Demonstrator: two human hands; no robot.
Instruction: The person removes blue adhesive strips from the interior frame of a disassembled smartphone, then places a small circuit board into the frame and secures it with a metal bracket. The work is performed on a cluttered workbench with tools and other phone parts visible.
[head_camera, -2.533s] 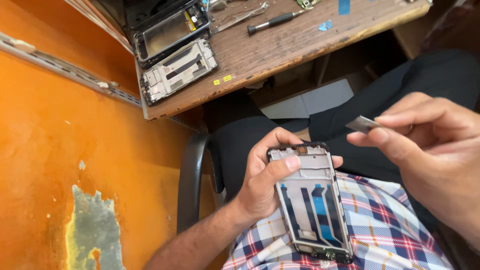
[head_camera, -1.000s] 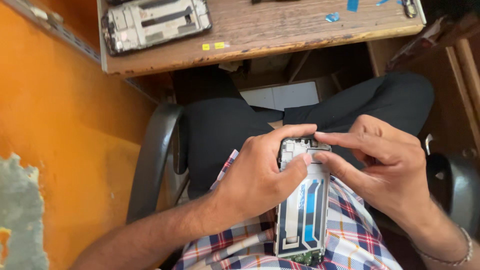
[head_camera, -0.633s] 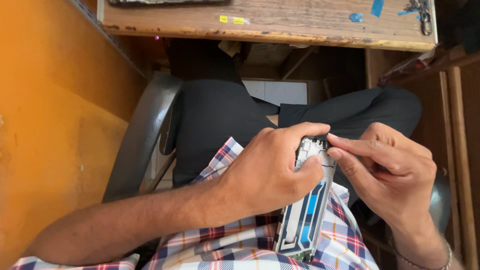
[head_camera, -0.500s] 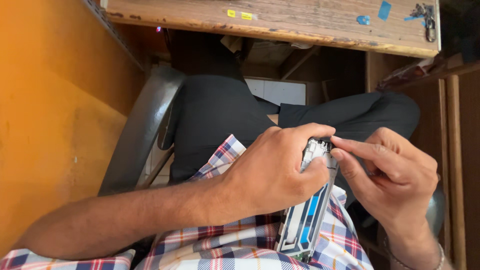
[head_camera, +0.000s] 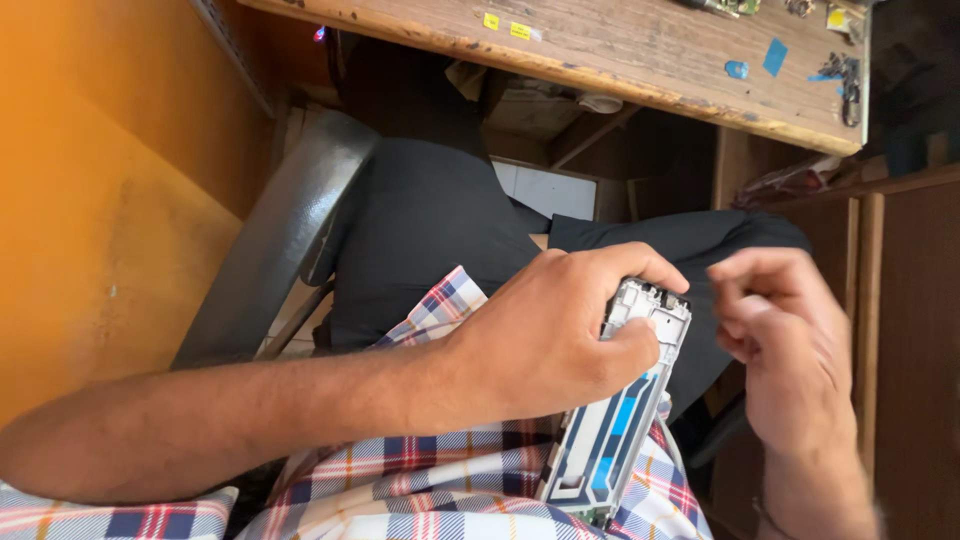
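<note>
The left hand (head_camera: 550, 340) grips the phone frame (head_camera: 620, 410) over the lap; the right hand (head_camera: 780, 350) has just pulled away right, fingers curled, possibly pinching something tiny, so prying has paused.

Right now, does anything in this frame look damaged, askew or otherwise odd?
The grey phone frame with blue strips in the left hand is stripped bare, tilted on the lap. The worn wooden table carries stray yellow and blue tape bits. The right hand hovers beside it, apparently empty.
</note>
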